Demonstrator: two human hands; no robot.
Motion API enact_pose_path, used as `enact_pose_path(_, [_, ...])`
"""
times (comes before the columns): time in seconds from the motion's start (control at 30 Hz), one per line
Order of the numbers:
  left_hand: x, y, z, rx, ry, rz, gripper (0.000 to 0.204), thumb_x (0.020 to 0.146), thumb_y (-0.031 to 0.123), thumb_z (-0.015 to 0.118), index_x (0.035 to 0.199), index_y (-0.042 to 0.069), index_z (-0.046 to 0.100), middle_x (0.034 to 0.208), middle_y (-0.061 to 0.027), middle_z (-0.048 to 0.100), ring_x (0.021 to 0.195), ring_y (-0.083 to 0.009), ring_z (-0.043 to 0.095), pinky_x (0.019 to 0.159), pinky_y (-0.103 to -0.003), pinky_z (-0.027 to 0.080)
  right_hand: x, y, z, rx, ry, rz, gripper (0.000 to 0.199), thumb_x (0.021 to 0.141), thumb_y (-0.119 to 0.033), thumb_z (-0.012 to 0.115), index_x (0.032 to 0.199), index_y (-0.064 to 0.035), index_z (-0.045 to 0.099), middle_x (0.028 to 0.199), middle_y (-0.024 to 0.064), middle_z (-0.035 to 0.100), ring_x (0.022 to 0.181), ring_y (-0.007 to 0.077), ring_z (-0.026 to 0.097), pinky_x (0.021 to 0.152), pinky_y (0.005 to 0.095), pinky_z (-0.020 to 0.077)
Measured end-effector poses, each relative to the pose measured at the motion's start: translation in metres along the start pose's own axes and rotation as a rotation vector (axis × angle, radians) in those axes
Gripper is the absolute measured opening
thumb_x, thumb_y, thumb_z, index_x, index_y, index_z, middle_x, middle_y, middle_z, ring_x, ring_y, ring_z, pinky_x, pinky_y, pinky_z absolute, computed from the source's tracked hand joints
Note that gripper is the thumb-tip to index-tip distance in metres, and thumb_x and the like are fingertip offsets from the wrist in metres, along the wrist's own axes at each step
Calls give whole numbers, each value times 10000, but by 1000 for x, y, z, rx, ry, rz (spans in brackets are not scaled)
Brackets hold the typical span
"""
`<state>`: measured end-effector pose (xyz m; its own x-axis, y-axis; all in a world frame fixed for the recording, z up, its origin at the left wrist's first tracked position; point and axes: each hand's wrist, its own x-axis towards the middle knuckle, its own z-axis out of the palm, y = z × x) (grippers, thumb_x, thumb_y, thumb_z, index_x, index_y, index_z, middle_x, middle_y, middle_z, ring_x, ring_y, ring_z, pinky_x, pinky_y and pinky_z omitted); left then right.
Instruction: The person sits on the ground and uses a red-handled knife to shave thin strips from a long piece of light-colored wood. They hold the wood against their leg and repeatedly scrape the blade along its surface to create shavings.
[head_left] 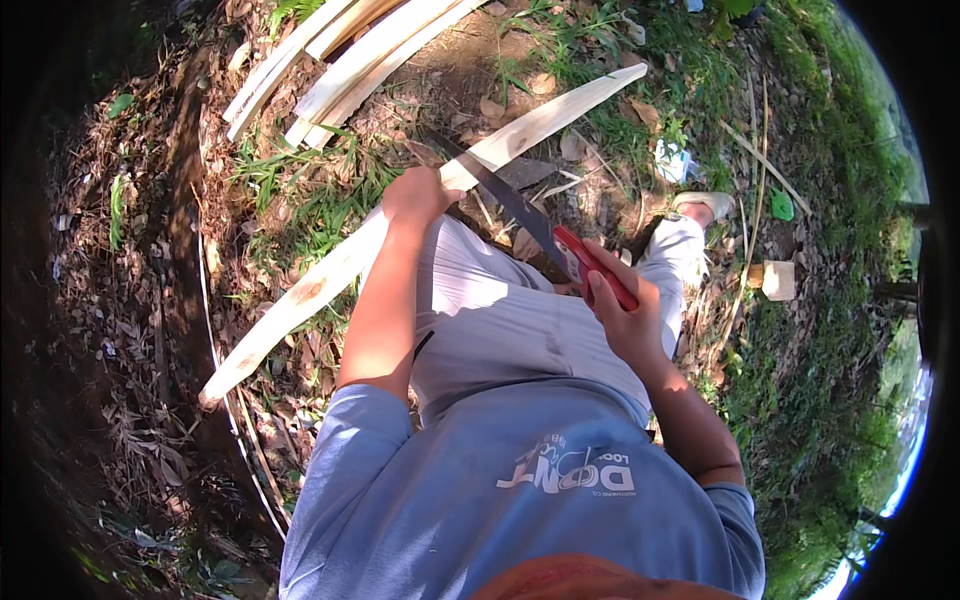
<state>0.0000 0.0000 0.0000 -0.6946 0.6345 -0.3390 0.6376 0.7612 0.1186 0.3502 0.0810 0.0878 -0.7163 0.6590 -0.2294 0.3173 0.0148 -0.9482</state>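
My left hand (418, 196) grips a long pale split wooden slat (330, 270) near its middle; the slat runs from lower left to upper right across my lap. In my right hand (622, 312) is a big knife with a red handle (597, 268). Its dark blade (505, 195) points up and left and lies against the slat just beside my left hand. I am seated, with pale trousers (520, 320) and a blue shirt (520, 490) in view below.
A stack of similar pale slats (345, 55) lies at the upper left. Around me is dirt with dry leaves, grass, thin sticks (765, 160), a small wood block (779, 280), bits of white and green litter, and my shoe (705, 203).
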Motion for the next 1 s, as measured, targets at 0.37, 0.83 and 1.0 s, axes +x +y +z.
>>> enact_pose_path(0.37, [-1, -4, 31, 70, 149, 82, 438, 884, 512, 851, 991, 89, 822, 965, -146, 805, 928, -358, 791, 804, -472, 620, 51, -18, 35, -61, 4, -83, 419, 1074, -135, 694, 1480, -36, 668, 1029, 118, 787, 862, 70, 662, 785, 253, 543])
enact_pose_path(0.83, [7, -9, 5, 23, -3, 45, 584, 822, 597, 879, 1045, 59, 837, 1078, -160, 822, 1045, -370, 790, 864, -474, 625, 24, 21, 29, 82, 74, -65, 397, 1108, -131, 655, 1492, -27, 658, 1063, 57, 768, 865, 54, 645, 755, 225, 533])
enact_pose_path(1.0, [0, -5, -2, -6, -21, 55, 526, 842, 554, 878, 1022, 61, 841, 1056, -172, 818, 1006, -374, 791, 857, -472, 625, -30, -1, -19, 69, 52, -64, 398, 1122, -96, 625, 1511, -14, 633, 1097, 65, 776, 885, 71, 652, 771, 228, 532])
